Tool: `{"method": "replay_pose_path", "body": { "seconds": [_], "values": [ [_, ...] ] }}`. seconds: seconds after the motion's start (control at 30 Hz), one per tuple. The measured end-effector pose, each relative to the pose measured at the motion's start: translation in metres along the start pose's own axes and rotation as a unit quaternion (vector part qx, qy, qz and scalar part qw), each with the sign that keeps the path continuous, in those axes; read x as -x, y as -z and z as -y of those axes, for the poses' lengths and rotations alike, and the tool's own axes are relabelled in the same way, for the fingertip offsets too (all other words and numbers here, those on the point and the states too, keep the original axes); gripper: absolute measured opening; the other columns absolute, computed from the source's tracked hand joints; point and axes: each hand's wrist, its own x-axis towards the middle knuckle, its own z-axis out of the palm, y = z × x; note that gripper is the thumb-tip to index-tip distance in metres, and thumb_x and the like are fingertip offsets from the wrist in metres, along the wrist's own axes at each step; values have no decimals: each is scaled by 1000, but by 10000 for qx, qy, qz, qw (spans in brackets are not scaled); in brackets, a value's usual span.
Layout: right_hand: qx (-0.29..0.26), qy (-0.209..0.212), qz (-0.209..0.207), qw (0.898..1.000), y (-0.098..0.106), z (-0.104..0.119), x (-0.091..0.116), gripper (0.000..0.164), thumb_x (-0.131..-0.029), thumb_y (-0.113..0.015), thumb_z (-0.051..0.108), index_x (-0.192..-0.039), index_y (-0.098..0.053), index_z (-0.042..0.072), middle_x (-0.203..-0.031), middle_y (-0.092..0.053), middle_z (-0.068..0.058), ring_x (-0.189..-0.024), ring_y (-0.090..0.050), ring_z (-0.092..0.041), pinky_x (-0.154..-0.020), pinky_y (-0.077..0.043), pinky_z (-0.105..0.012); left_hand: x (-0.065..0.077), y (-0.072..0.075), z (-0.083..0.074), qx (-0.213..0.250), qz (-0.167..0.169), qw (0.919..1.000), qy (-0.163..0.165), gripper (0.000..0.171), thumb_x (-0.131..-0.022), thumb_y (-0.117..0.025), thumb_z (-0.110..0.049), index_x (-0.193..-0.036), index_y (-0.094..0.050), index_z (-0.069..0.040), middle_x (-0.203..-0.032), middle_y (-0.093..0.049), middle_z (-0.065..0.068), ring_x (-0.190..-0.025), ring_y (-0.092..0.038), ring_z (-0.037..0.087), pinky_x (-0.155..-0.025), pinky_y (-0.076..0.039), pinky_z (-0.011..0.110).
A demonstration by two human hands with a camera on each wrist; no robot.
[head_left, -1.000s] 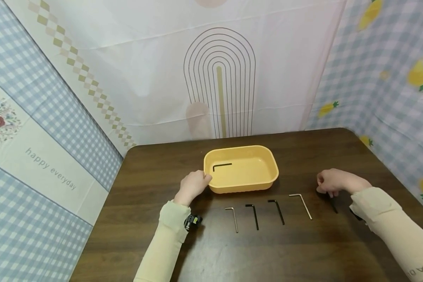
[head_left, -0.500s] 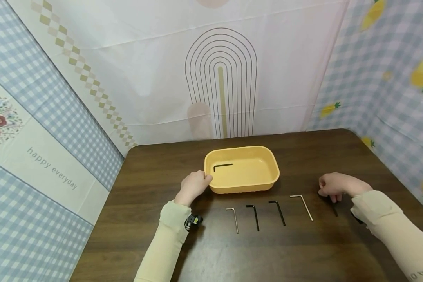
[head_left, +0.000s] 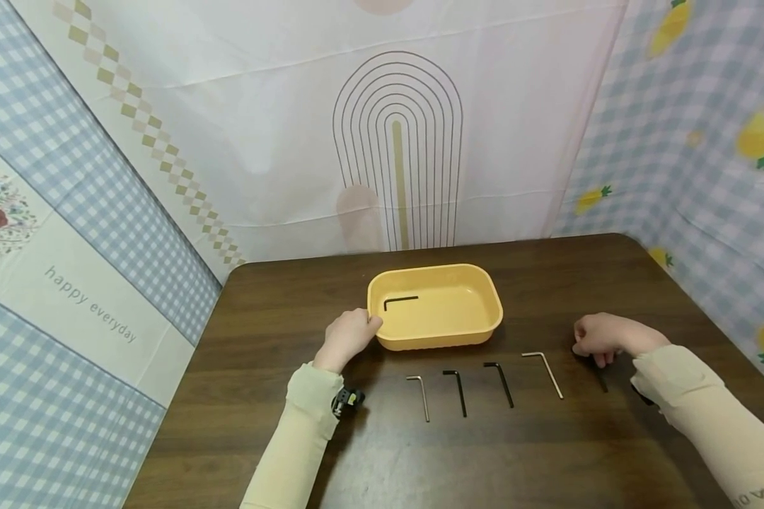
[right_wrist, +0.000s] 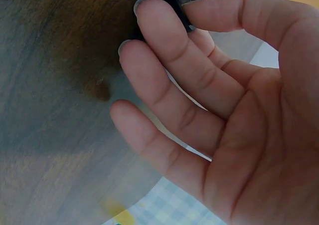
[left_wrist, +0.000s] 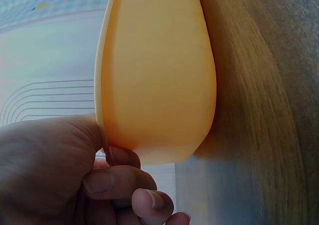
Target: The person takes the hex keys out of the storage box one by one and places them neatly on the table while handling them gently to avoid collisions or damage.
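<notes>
My left hand [head_left: 350, 331] pinches the near left corner of a yellow plastic tray [head_left: 433, 340], thumb and curled fingers on its rim [left_wrist: 99, 85]. A black hex key [head_left: 400, 299] lies inside the tray, toward its left end. Over at the right, my right hand [head_left: 611, 335] pinches another black hex key [head_left: 601, 379] between thumb and fingertips, low over the table. Its long arm points toward me, and the fingers cover its bend. In the right wrist view, a dark piece of that key [right_wrist: 172, 5] shows beside the thumb tip; the other fingers [right_wrist: 144, 127] are loosely bent.
In a row before the tray lie a small silver hex key [head_left: 424, 399], two black hex keys [head_left: 461, 394] and a larger silver hex key [head_left: 550, 375]. All rest on a dark wooden table [head_left: 280, 297]. Patterned cloths [head_left: 280, 141] hang behind it and at both sides.
The right hand and its black hex key have shifted very slightly toward me. The left hand, the tray and the row of hex keys stay in place.
</notes>
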Motion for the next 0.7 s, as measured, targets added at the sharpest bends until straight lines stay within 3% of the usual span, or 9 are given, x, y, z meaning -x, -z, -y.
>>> {"method": "replay_pose_path", "body": {
  "seconds": [0.7],
  "values": [
    [-168, -28, -38, 9998, -3, -4, 7, 15, -87, -62, 13, -77, -51, 11, -60, -57, -3, -53, -53, -17, -50, -37, -28, -1, 0, 0, 9, 23, 10000, -10, 38, -96, -45, -33, -62, -43, -15, -59, -41, 1, -52, -40, 17, -50, -32, 32]
  ]
}}
